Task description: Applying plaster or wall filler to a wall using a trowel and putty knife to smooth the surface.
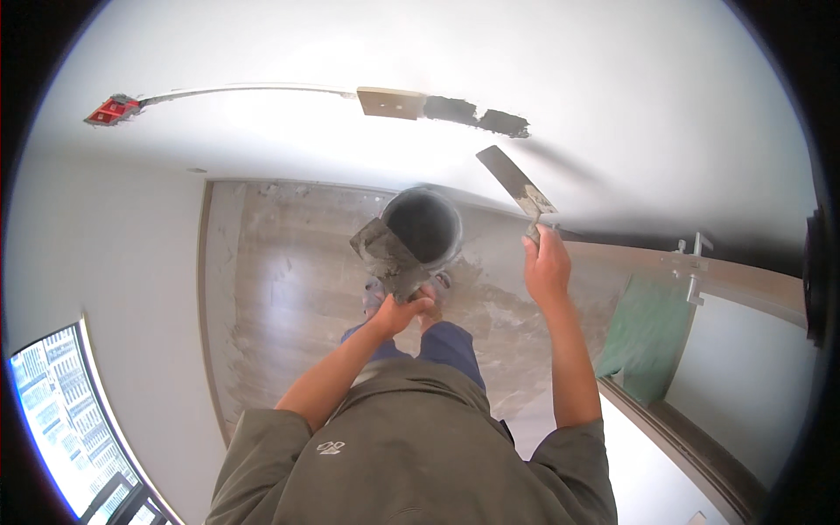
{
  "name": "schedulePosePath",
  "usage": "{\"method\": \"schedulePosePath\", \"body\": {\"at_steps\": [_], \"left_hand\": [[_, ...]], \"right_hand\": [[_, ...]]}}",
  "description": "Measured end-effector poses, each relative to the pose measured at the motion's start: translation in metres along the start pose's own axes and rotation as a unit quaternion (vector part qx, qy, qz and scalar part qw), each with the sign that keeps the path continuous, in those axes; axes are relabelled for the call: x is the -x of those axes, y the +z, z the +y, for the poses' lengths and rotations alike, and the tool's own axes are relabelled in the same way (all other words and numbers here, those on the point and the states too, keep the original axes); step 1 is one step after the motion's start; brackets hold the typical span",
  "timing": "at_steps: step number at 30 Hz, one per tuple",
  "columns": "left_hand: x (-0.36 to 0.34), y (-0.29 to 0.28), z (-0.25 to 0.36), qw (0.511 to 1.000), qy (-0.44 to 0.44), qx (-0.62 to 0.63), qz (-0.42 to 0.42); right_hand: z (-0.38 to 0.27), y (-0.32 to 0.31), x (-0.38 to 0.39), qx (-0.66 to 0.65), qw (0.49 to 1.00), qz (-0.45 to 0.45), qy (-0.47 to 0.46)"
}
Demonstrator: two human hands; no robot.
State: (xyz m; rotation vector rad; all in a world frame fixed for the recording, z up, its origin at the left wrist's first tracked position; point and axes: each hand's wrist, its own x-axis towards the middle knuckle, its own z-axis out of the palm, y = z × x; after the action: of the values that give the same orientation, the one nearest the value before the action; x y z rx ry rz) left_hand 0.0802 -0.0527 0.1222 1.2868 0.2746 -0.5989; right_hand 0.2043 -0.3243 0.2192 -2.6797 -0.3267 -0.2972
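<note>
My left hand is closed on the near end of a mortar-smeared flat board, whose far part overlaps the rim of a dark round bucket. A rectangular trowel is gripped by its handle in my right hand. Its long metal blade points up and left, with pale residue near the handle end. Just beyond the blade tip, a dark grey mortar strip runs along the white wall. A beige rectangular plate adjoins the strip's left end. The blade appears apart from the strip.
A red electrical box sits in the wall at far left, joined to the plate by a thin line. My feet stand behind the bucket on a stained floor. To the right are a door handle and green sheet; a window is lower left.
</note>
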Motion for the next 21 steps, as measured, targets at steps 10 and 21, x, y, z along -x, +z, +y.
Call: {"method": "schedulePosePath", "body": {"at_steps": [10, 21], "left_hand": [[-0.002, 0.006, 0.003, 1.0, -0.014, 0.006, -0.001], [0.019, -0.02, 0.004, 0.998, -0.044, 0.012, 0.031]], "right_hand": [[-0.034, 0.048, 0.0, -0.201, 0.968, -0.074, 0.132], [-0.102, 0.107, -0.01, -0.602, 0.749, -0.017, 0.276]]}}
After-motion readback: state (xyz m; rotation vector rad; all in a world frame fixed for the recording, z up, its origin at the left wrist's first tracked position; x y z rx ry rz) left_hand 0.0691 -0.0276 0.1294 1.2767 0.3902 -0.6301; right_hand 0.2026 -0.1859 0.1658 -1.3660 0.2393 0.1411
